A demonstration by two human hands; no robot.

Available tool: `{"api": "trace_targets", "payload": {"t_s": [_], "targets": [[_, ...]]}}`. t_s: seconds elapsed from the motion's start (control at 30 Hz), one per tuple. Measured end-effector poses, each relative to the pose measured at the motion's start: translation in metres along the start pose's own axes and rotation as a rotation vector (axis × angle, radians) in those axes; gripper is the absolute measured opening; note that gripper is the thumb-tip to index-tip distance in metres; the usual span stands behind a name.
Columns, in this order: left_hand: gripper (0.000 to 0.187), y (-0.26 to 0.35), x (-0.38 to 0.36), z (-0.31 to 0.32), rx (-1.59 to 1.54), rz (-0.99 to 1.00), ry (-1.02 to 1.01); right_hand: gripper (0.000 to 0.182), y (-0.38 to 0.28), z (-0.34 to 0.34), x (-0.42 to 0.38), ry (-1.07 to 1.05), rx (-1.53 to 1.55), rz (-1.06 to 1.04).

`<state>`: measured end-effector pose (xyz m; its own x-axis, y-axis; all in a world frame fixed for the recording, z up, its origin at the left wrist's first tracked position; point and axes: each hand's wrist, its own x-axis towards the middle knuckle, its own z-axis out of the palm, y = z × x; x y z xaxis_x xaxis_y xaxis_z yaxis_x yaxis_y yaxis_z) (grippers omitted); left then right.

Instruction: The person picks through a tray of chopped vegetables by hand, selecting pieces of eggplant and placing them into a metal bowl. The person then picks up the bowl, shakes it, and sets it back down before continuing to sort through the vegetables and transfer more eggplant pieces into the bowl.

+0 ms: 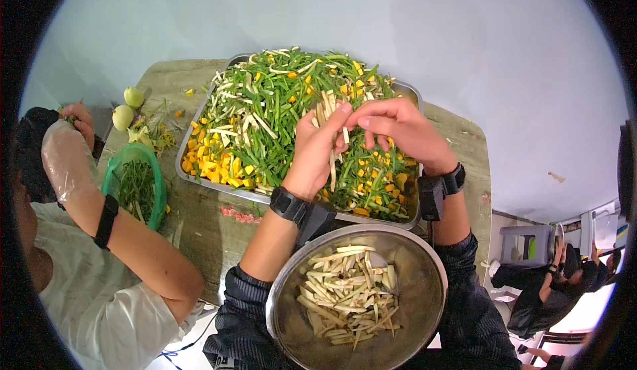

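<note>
My left hand (314, 152) is closed around a small bundle of pale vegetable strips (325, 106), with one strip hanging below the palm. Close against it, my right hand (406, 131) has thumb and forefinger pinched at a short pale strip (346, 135). Both hands are over a large metal tray (229, 191) heaped with cut green stems (265, 134), orange cubes (222, 167) and more pale strips. Below my wrists, a round steel bowl (419, 297) contains pale cut strips (348, 290).
At left, a person's arm (133, 250) with a plastic-gloved hand (70, 154) is beside a green basket (159, 194) of greens. Two round pale-green vegetables (123, 116) and trimmings lie behind it. Reddish scraps (239, 215) lie on the wooden table (199, 224). People sit at far right.
</note>
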<state>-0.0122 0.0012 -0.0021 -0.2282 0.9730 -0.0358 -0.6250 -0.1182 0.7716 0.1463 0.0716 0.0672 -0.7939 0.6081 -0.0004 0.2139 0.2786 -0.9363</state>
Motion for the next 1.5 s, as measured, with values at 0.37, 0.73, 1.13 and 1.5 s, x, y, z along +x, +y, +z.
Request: {"api": "trace_targets", "payload": {"t_s": [0.37, 0.73, 1.13, 1.5], "targets": [[0.022, -0.001, 0.002, -0.005, -0.073, 0.023, 0.047, 0.030, 0.006, 0.023, 0.000, -0.568, -0.338, 0.061], [0.025, -0.001, 0.003, -0.009, -0.133, 0.053, -0.003, 0.035, -0.015, -0.017, -0.020, -0.613, -0.249, -0.056], [0.020, -0.003, 0.002, -0.002, -0.092, -0.046, -0.076, 0.013, -0.022, 0.006, -0.011, -0.059, -0.229, -0.008], [0.030, -0.001, 0.002, -0.005, -0.105, -0.025, -0.046, 0.021, -0.011, -0.018, -0.015, -0.025, -0.252, -0.089]]}}
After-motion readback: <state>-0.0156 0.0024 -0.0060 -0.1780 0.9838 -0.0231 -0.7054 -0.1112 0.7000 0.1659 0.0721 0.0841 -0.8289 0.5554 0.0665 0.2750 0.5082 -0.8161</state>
